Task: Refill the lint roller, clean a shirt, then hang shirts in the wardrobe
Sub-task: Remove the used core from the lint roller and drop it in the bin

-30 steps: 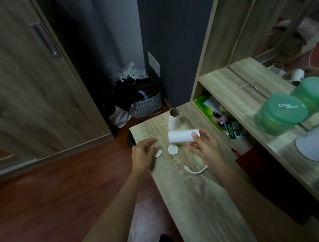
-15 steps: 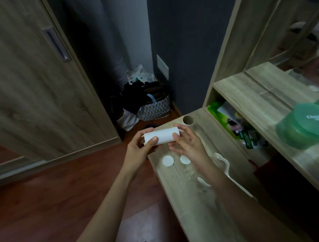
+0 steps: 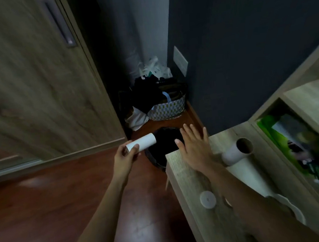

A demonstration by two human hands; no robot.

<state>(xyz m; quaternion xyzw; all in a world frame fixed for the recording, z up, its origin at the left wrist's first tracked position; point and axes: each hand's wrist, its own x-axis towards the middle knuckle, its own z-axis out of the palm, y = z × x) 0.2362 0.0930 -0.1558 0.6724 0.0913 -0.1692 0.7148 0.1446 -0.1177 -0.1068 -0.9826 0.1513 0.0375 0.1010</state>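
Left hand (image 3: 126, 159) pinches smooth white cylindrical roll (image 3: 143, 142), off wood-grain bench (image 3: 182, 179) far-left corner, beside black bin (image 3: 165, 146). Right hand (image 3: 194, 146) flat, fingers straight, over that corner. Hollow white tube (image 3: 236, 151) near far edge; flat round cap (image 3: 208, 199) mid-bench.

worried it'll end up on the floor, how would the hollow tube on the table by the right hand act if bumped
The hollow tube is open-ended and thin-walled, so probably very light and easily knocked. Its round shape would likely let it roll on the smooth table.
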